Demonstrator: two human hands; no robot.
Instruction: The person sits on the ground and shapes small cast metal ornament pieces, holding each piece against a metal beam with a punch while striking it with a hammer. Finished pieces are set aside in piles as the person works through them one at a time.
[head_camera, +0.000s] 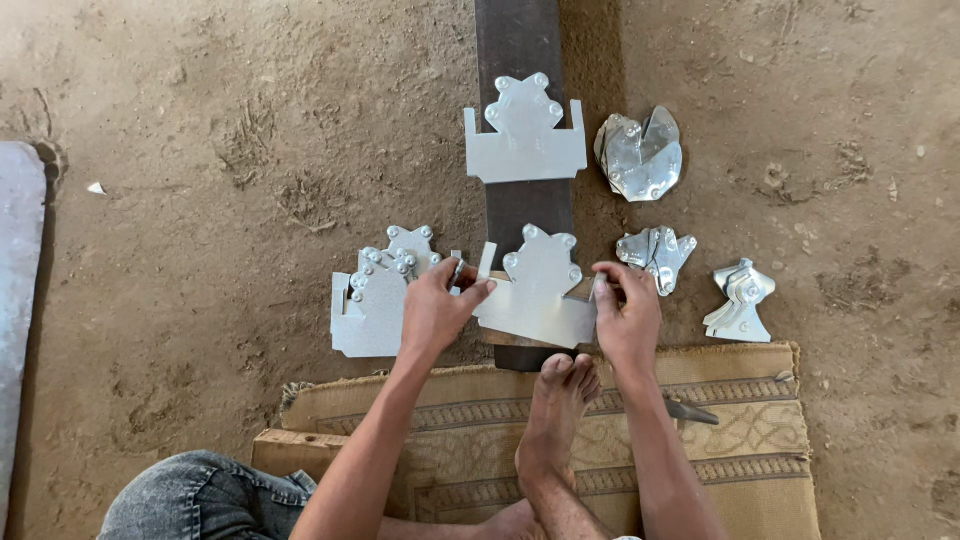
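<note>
Both hands' grip on riveted metal plate (540, 295), seemingly atop dark beam (520, 60)

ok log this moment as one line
left hand: grips bracket left edge | right hand: grips right edge | bracket: on dark bar | foot: by bar end | stack: left

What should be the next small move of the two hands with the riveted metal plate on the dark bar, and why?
Probably square the riveted metal plate on the dark bar. Both the left hand and the right hand grip its edges, and it lies tilted, while the plate farther up the bar sits straight. The foot rests just below it.
</note>
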